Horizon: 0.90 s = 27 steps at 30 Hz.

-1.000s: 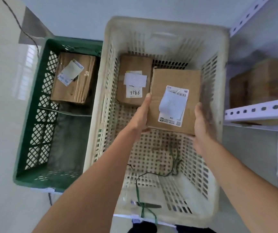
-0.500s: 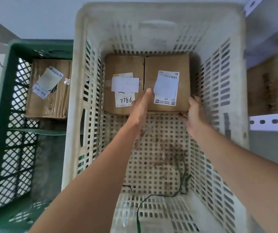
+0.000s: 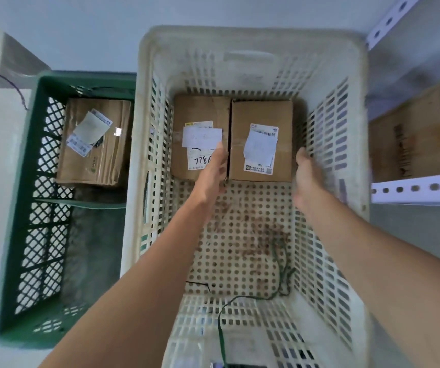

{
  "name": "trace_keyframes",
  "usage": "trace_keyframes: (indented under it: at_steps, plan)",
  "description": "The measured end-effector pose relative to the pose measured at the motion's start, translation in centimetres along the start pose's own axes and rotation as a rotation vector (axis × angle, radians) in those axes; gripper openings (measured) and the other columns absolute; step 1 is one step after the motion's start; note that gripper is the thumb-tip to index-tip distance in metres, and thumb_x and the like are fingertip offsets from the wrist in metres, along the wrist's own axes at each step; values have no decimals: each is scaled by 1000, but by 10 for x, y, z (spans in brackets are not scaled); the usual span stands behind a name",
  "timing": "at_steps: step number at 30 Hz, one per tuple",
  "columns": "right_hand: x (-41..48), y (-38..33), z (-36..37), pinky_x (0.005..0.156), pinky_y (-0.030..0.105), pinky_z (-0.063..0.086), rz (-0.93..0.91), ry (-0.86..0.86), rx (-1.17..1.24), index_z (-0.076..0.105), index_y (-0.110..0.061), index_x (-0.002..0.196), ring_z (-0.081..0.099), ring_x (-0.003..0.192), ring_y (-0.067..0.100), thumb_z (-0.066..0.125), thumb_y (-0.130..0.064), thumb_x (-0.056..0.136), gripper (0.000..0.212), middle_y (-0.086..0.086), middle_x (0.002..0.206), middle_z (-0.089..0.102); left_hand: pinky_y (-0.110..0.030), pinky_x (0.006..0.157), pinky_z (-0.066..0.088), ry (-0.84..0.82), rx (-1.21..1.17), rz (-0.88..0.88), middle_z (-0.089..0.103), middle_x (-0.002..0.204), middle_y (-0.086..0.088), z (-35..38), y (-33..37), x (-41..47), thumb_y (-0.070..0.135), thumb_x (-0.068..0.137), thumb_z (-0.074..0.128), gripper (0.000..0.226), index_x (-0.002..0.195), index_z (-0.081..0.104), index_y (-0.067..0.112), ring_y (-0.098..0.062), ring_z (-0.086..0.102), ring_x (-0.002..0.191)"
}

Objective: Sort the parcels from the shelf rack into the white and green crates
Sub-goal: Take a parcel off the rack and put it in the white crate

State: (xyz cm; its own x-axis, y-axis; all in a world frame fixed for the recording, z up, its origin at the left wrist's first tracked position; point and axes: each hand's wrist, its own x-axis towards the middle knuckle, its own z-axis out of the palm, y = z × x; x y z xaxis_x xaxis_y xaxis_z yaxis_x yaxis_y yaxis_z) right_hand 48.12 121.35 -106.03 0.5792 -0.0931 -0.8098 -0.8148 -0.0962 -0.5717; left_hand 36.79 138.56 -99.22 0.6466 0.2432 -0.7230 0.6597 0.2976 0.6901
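Fingers (image 3: 220,152) of the left hand (image 3: 210,176) lay straight, holding nothing, their tips over the label of the numbered parcel (image 3: 200,115). Just right of them the second parcel (image 3: 261,112) sat flat on the white crate's (image 3: 250,35) floor, by its far wall. Past it the right hand (image 3: 306,173) was relaxed and empty beside the crate's right wall. Left of the fingers stood the green crate (image 3: 38,181) — one labelled parcel (image 3: 102,160) inside. Right of both hands was the shelf rack (image 3: 420,191).
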Motion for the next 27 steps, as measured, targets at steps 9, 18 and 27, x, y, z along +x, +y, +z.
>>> trace_keyframes:
  at_steps: [9, 18, 27]
  plan:
    - [-246, -107, -17, 120, 21, 23, -462, -264, 28, 34, -35, 164, 25, 154, -3, 44, -58, 96, 72, -18, 171, 29, -57, 130, 24, -60, -47, 150, 28, 176, 11, 1, 136, -182, 83, 99, 27, 86, 170, 28, 33, -15, 26, 162]
    - [-487, -201, -78, 127, 29, 25, -620, -352, 126, 38, -38, 160, 30, 154, -4, 46, -62, 101, 64, -23, 167, 36, -20, 106, 39, -164, 9, 353, 32, 171, 26, 29, 253, -394, 103, 77, 34, 107, 166, 33, 44, 3, 31, 155]
    - [-623, -222, -191, 127, 27, 28, -727, -406, 175, 47, -38, 155, 39, 145, -13, 46, -57, 94, 65, -37, 151, 48, -31, 118, 42, -164, 9, 464, 43, 164, 26, 106, 288, -553, 83, 93, 31, 79, 161, 41, 45, 8, 39, 150]
